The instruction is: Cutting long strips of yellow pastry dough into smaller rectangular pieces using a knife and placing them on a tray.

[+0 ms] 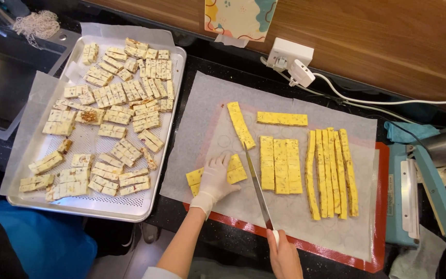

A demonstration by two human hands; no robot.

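White disposable glove on left hand (215,178), right hand (285,256) ungloved, pale sleeve edge at left elbow

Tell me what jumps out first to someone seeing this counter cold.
The long knife at centre, gripped by the bare right hand, while the gloved left hand presses down on cut yellow pieces. To its right, long yellow strips lie side by side on parchment. At left, a metal tray holds many pale cut bars.

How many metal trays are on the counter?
1. The tray sits at the left of the counter, lined with paper and covered with pale cut pieces. None shows elsewhere; the frame edges may hide more.
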